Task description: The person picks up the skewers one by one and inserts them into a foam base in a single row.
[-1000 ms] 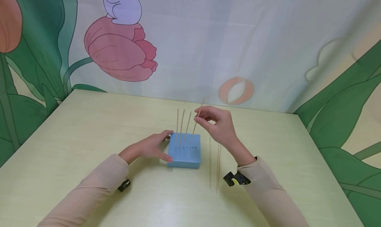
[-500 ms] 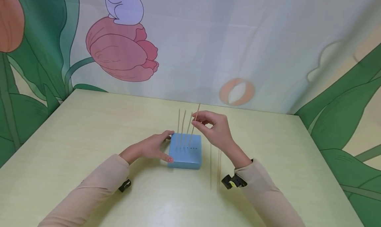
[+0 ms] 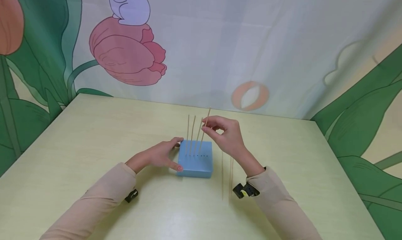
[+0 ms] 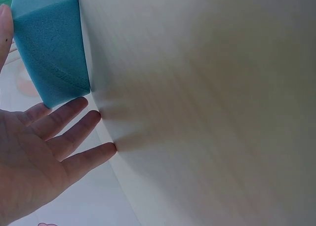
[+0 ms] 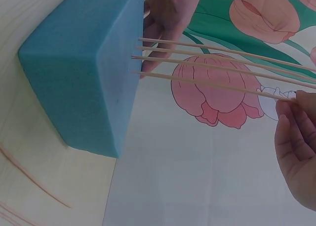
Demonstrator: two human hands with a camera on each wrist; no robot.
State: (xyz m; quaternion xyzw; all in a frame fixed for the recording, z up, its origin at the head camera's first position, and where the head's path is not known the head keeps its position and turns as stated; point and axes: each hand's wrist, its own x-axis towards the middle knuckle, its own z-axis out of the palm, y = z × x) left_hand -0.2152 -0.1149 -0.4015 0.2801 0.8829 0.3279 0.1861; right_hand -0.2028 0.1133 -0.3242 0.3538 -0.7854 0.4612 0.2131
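A blue foam block [image 3: 195, 165] lies on the table with a row of small holes across its top. My left hand [image 3: 159, 154] holds it by the left side, thumb at the front corner and fingers at the back. In the left wrist view the fingers [image 4: 69, 161] look straight and spread. Three thin wooden skewers [image 3: 191, 135] stand in the holes, leaning slightly. Between thumb and fingertips my right hand [image 3: 226, 133] pinches another skewer [image 5: 207, 83], tilted, its lower end at the block's top just right of the standing ones.
Several loose skewers [image 3: 222, 177] lie on the pale table [image 3: 150, 212] right of the block, partly beneath my right forearm. Behind the table's far edge hangs a printed curtain [image 3: 201, 51] with flowers. Black wrist cameras [image 3: 246, 190] sit at both cuffs.
My right hand has moved slightly left and down, bringing the pinched skewer's lower end to the row of holes. The left hand and the foam block stay in place.
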